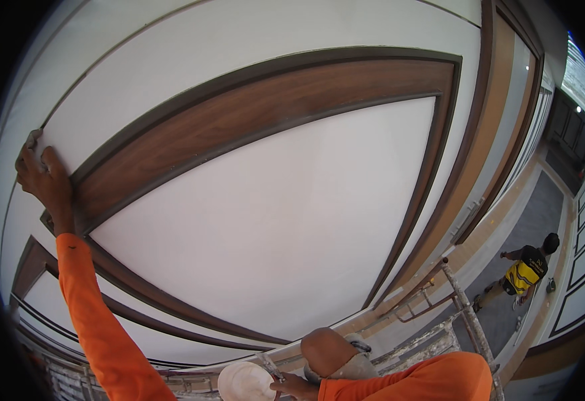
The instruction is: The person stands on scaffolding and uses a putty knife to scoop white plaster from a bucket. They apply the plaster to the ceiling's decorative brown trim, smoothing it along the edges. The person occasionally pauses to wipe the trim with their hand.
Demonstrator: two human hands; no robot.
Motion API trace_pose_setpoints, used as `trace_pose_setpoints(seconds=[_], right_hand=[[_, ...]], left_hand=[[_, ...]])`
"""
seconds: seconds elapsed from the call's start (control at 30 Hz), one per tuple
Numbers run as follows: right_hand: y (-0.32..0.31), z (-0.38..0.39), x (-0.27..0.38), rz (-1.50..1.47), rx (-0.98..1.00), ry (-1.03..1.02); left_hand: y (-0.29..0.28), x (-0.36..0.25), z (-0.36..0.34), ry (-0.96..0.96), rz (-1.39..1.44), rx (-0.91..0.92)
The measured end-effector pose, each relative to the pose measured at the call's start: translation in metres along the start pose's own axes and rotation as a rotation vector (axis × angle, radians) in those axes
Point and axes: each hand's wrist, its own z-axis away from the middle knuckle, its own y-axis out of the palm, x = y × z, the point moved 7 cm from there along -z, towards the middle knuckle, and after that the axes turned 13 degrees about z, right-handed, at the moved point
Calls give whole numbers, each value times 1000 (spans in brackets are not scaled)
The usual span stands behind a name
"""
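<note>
My left hand, at the end of an outstretched orange sleeve, reaches up to the white wall panel. Its fingers are bent around a small greyish piece, too small to name, pressed at a thin dark groove beside the brown wooden moulding. Low in the picture, my right hand is closed at the edge of a round white tub. A flat greyish tool stands up between that hand and the tub; its kind is unclear. My bent knee shows just behind.
Paint-spattered scaffold rails stand at the lower right, close by my right arm. Far below on the floor, a person in a yellow and black vest is walking or standing. A brown-framed opening lies right of the panel.
</note>
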Motion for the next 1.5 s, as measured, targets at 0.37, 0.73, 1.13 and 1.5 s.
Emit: trace_pose_setpoints(seconds=[0.37,0.73,1.13,1.5], right_hand=[[-20,29,54,-88,220,166],[-37,31,66,7,172,140],[-21,14,51,47,131,131],[-10,7,37,-38,74,98]], left_hand=[[-6,-5,-3,16,-14,17],[3,-12,2,-34,-28,-16],[-7,-25,-2,-3,7,-30],[-15,-50,-9,-53,73,13]])
